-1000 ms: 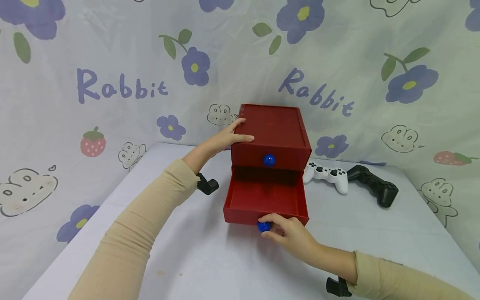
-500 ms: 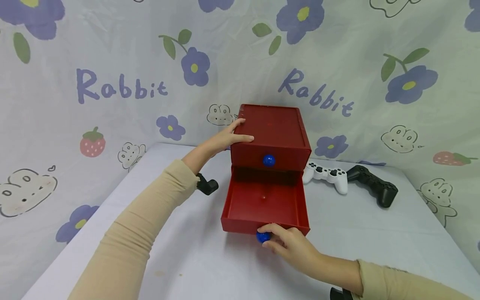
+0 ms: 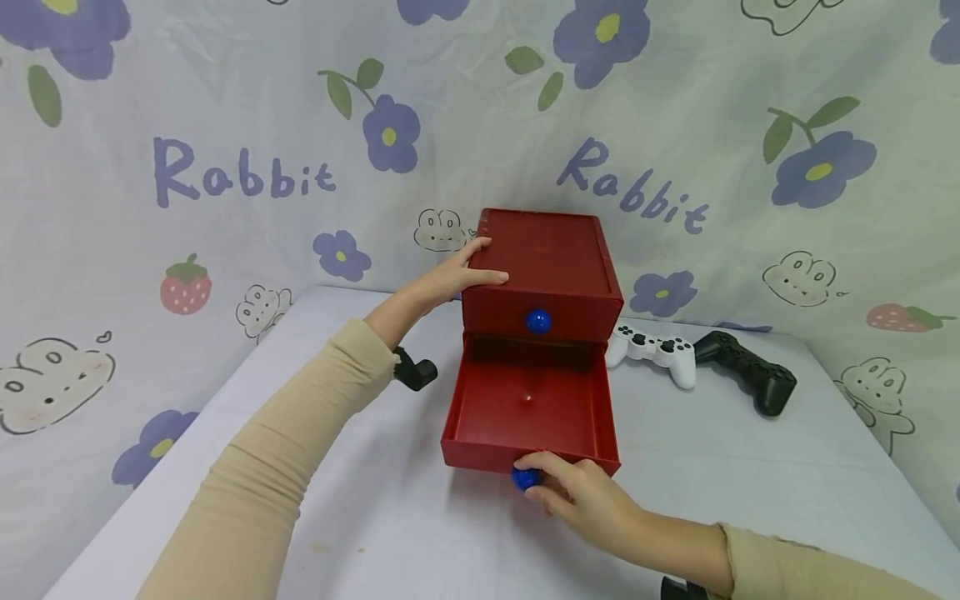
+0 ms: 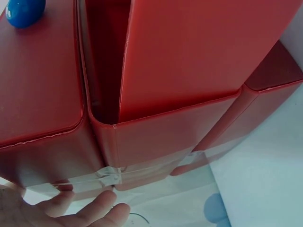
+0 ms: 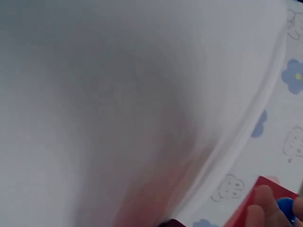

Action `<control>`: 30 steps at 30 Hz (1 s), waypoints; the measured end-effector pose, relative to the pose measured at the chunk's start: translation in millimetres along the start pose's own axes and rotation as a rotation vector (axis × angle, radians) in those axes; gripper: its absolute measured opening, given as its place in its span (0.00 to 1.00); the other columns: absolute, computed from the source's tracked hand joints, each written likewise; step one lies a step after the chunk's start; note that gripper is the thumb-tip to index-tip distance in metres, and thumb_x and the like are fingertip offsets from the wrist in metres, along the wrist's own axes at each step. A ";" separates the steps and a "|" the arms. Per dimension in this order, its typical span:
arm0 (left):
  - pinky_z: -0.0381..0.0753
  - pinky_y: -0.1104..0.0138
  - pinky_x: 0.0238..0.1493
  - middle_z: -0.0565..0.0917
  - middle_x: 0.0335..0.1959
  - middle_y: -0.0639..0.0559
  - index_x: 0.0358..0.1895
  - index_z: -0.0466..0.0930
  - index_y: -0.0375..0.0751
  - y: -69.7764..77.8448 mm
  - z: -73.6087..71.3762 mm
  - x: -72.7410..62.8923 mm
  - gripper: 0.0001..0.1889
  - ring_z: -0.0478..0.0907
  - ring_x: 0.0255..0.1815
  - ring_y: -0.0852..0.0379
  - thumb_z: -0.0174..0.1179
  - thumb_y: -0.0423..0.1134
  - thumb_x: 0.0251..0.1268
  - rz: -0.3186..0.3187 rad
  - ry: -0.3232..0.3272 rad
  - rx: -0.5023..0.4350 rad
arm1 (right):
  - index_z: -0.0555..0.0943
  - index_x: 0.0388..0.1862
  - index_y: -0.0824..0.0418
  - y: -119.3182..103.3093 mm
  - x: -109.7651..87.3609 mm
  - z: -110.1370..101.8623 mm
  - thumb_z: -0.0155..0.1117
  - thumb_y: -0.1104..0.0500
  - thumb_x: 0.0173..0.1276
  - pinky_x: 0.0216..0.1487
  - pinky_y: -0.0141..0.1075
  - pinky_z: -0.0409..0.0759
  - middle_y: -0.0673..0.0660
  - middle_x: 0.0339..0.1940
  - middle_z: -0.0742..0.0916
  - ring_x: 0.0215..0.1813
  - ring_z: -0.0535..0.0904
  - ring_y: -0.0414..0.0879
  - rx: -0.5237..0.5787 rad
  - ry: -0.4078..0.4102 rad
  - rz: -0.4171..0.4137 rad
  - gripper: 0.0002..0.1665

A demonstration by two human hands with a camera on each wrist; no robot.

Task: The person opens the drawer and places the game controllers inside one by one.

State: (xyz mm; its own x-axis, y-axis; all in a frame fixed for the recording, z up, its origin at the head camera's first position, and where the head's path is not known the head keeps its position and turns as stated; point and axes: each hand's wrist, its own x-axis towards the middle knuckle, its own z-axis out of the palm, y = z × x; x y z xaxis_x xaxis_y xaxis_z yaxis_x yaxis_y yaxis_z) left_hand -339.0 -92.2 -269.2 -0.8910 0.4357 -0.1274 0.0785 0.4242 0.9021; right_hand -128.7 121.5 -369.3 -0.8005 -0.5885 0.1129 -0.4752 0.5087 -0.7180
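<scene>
A red drawer cabinet (image 3: 547, 250) stands on the table with its upper drawer closed, a round blue knob (image 3: 538, 322) on that drawer's front. Below it, a pulled-out drawer (image 3: 525, 417) shows a bare red inside. My right hand (image 3: 588, 496) pinches this lower drawer's blue knob (image 3: 526, 478) between thumb and fingers. At the cabinet's top left edge rests my left hand (image 3: 457, 271), its fingers spread over the top and side. In the left wrist view, the left fingers (image 4: 94, 208) lie along the cabinet's side, near clear tape (image 4: 111, 175).
Right of the cabinet lie a white game controller (image 3: 660, 350) and a black game controller (image 3: 746, 371). A white cloth covers the table (image 3: 390, 500). Behind hangs a patterned curtain (image 3: 465, 100) with flowers and rabbits.
My right hand has drawn the lower drawer farther out toward me, mostly in the first half second, baring more of its floor. The left hand has stayed in place on the cabinet.
</scene>
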 end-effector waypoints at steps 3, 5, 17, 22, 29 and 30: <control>0.56 0.47 0.64 0.47 0.72 0.49 0.72 0.43 0.58 -0.1 0.3 0.3 0.41 0.51 0.68 0.48 0.56 0.51 0.58 -0.001 0.000 0.000 | 0.74 0.51 0.56 -6.0 -0.6 -9.1 0.61 0.59 0.63 0.34 0.22 0.76 0.51 0.30 0.85 0.28 0.76 0.30 -0.026 -0.032 0.010 0.17; 0.56 0.47 0.64 0.47 0.71 0.48 0.72 0.43 0.58 -0.1 0.5 0.5 0.41 0.51 0.68 0.48 0.56 0.51 0.58 0.000 0.002 0.001 | 0.75 0.51 0.56 -10.6 -1.4 -17.1 0.61 0.57 0.63 0.34 0.23 0.76 0.49 0.31 0.86 0.30 0.77 0.30 -0.018 -0.046 0.007 0.17; 0.56 0.48 0.64 0.48 0.71 0.48 0.72 0.43 0.58 -0.9 0.5 0.3 0.41 0.53 0.67 0.48 0.56 0.51 0.58 0.004 0.001 -0.015 | 0.78 0.46 0.60 -33.4 -9.5 -71.5 0.62 0.63 0.62 0.32 0.27 0.78 0.53 0.32 0.87 0.31 0.82 0.39 -0.043 0.042 -0.035 0.13; 0.56 0.49 0.64 0.48 0.71 0.48 0.72 0.42 0.57 -1.1 0.6 0.2 0.41 0.53 0.67 0.48 0.56 0.50 0.59 0.011 -0.007 -0.023 | 0.78 0.49 0.60 -36.3 -10.2 -95.1 0.62 0.60 0.62 0.33 0.27 0.79 0.52 0.35 0.86 0.35 0.82 0.41 -0.082 0.087 0.023 0.15; 0.56 0.47 0.64 0.47 0.71 0.48 0.71 0.42 0.57 -1.9 0.7 0.7 0.41 0.52 0.67 0.48 0.56 0.50 0.58 0.016 -0.006 -0.025 | 0.78 0.49 0.60 -34.9 -3.9 -127.1 0.64 0.65 0.59 0.31 0.30 0.80 0.53 0.33 0.86 0.31 0.81 0.39 -0.204 0.219 0.011 0.17; 0.56 0.48 0.64 0.47 0.71 0.48 0.72 0.42 0.57 -1.8 0.8 0.6 0.41 0.52 0.67 0.48 0.56 0.50 0.58 0.017 -0.006 -0.026 | 0.78 0.50 0.61 -34.3 -2.8 -131.7 0.64 0.65 0.60 0.31 0.31 0.80 0.53 0.34 0.86 0.32 0.82 0.40 -0.219 0.224 0.011 0.17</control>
State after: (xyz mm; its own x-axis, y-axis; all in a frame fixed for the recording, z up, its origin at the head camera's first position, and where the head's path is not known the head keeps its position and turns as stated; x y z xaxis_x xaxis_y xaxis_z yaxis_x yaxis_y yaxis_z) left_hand -339.3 -92.1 -271.3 -0.8871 0.4473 -0.1144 0.0816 0.3958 0.9147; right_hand -158.3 188.5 -254.5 -0.8549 -0.4417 0.2722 -0.5143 0.6516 -0.5577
